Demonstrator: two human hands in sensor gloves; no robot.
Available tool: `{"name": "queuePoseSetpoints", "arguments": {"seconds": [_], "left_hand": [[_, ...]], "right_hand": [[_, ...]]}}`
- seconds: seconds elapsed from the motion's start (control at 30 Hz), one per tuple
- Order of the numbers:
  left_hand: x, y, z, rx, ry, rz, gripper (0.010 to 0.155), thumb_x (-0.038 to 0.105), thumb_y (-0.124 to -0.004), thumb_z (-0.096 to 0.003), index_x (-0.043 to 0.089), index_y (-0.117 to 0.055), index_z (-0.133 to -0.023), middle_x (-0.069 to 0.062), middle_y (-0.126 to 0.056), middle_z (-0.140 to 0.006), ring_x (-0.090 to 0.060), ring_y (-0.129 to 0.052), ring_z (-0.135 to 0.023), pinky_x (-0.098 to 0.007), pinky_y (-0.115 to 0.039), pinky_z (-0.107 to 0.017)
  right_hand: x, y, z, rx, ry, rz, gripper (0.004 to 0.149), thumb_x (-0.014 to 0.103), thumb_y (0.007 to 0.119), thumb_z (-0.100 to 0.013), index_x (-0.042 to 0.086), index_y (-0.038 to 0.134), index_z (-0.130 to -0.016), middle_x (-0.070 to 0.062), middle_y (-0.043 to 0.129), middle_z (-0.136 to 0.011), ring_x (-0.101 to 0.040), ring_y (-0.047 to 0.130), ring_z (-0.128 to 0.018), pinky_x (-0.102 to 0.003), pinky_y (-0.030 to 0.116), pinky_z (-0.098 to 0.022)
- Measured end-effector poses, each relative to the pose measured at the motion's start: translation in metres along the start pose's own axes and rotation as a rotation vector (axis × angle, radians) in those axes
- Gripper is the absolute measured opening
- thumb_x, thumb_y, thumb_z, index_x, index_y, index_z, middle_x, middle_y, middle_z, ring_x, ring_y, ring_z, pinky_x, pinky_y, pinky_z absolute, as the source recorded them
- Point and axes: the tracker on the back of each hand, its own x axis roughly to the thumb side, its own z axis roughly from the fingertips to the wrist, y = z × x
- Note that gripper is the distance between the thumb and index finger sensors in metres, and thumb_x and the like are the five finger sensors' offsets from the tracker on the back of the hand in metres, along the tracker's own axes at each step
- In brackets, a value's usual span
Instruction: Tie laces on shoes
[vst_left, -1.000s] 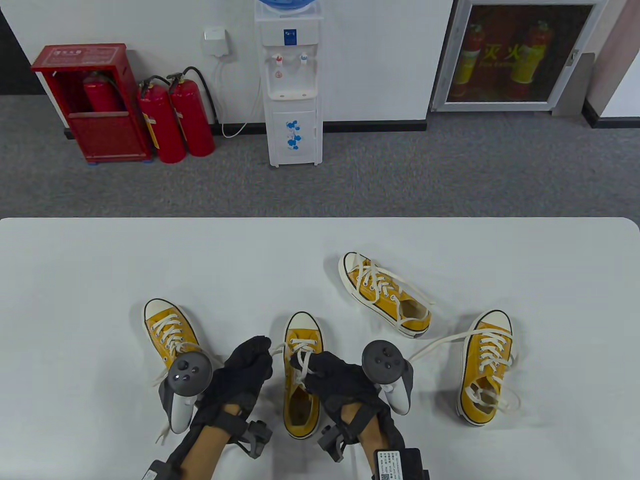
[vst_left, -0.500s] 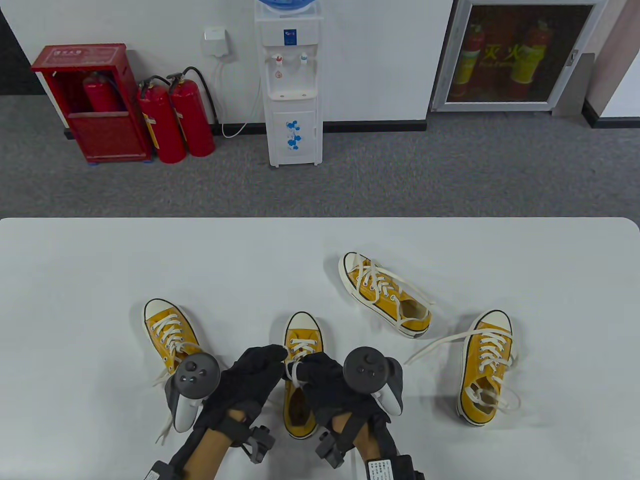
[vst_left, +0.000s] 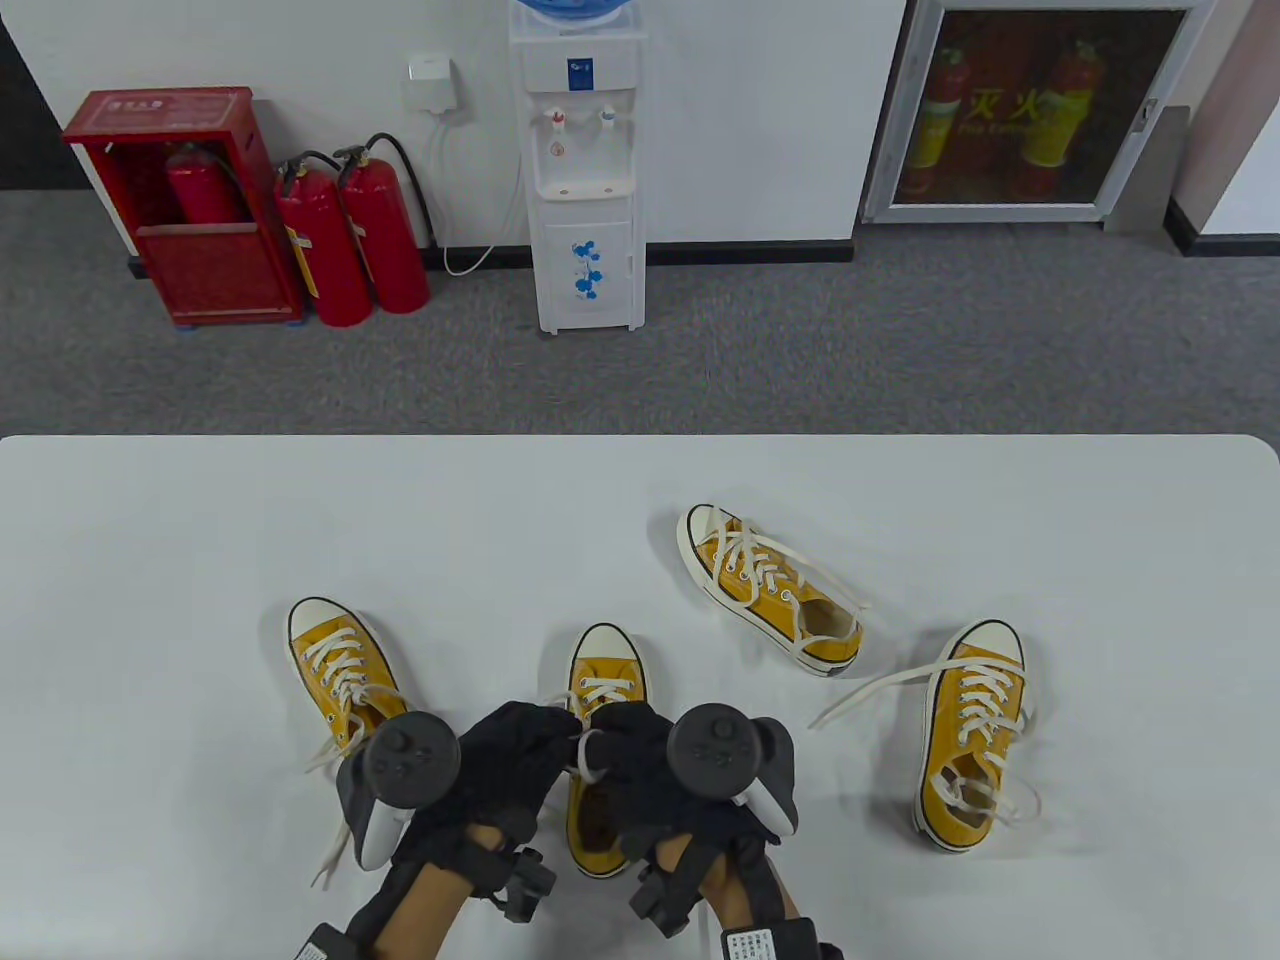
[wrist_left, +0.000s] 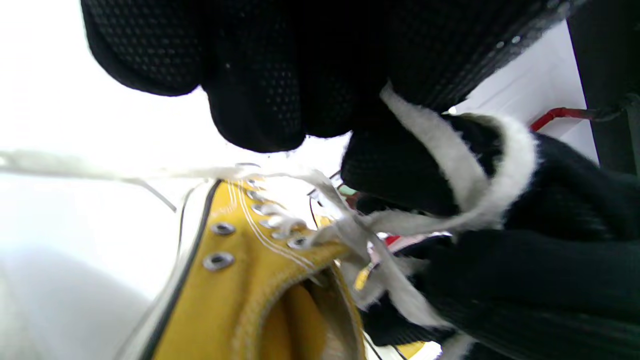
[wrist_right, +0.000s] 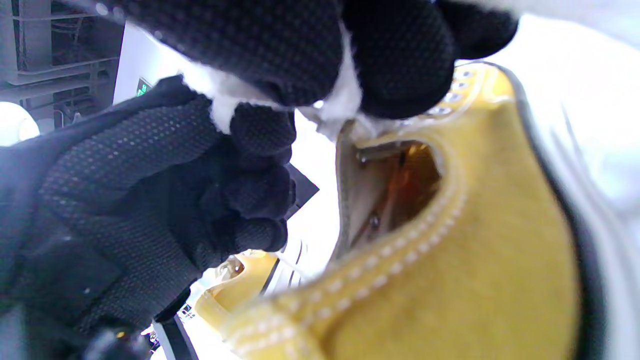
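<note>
Several yellow sneakers with white laces lie on the white table (vst_left: 640, 500). Both gloved hands meet over the middle sneaker (vst_left: 605, 690), near its tongue. My left hand (vst_left: 535, 745) has its fingers curled round a white lace (wrist_left: 450, 160). My right hand (vst_left: 630, 745) pinches a loop of the same shoe's lace (vst_left: 592, 757) between thumb and fingers (wrist_right: 395, 65). The right wrist view looks into the shoe's opening (wrist_right: 400, 190). The knot itself is hidden under the fingers.
A sneaker (vst_left: 335, 665) lies left of my left hand, partly under its tracker, laces trailing on the table. One sneaker (vst_left: 770, 590) lies tipped on its side at centre right. Another (vst_left: 975, 735) stands at the right with loose laces. The table's far edge is beyond the shoes.
Both hands have drawn toward each other and back toward the shoe's opening. The lace, stretched between them a second ago, is now gathered in a small loop at the right fingers.
</note>
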Motion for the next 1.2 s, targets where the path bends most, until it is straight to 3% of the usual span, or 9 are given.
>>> {"name": "queuePoseSetpoints", "arguments": {"seconds": [0.43, 0.6, 0.93, 1.2], "left_hand": [[-0.034, 0.011, -0.005, 0.031, 0.197, 0.006, 0.04, 0.042, -0.079, -0.0484, 0.026, -0.086, -0.084, -0.004, -0.092, -0.083, -0.029, -0.102, -0.057, -0.056, -0.081, -0.053], [-0.035, 0.013, -0.005, 0.044, 0.235, 0.012, 0.04, 0.04, -0.078, -0.0487, 0.024, -0.084, -0.085, -0.006, -0.089, -0.084, -0.03, -0.101, -0.057, -0.056, -0.081, -0.052], [-0.036, 0.02, -0.003, 0.077, 0.268, -0.024, 0.04, 0.04, -0.078, -0.0485, 0.023, -0.084, -0.085, -0.007, -0.09, -0.082, -0.027, -0.105, -0.05, -0.046, -0.089, -0.037], [-0.037, 0.028, -0.002, 0.122, 0.281, -0.052, 0.04, 0.04, -0.077, -0.0485, 0.023, -0.083, -0.084, -0.008, -0.09, -0.082, -0.024, -0.107, -0.044, -0.042, -0.092, -0.029]], "right_hand": [[-0.038, -0.027, 0.003, -0.051, 0.099, -0.239, 0.044, 0.016, 0.084, -0.041, 0.019, 0.092, -0.083, -0.008, 0.063, -0.102, -0.023, 0.089, -0.053, -0.058, 0.064, -0.061], [-0.041, -0.028, 0.003, -0.062, 0.105, -0.248, 0.043, 0.016, 0.085, -0.04, 0.017, 0.09, -0.083, -0.008, 0.061, -0.102, -0.022, 0.09, -0.053, -0.058, 0.064, -0.061], [-0.043, -0.026, 0.002, -0.057, 0.146, -0.186, 0.041, 0.019, 0.087, -0.04, 0.015, 0.078, -0.08, -0.01, 0.055, -0.101, -0.02, 0.092, -0.054, -0.057, 0.068, -0.06], [-0.051, -0.038, 0.007, -0.13, 0.184, -0.202, 0.044, 0.018, 0.086, -0.04, 0.015, 0.075, -0.082, -0.009, 0.054, -0.102, -0.02, 0.091, -0.053, -0.056, 0.067, -0.06]]}}
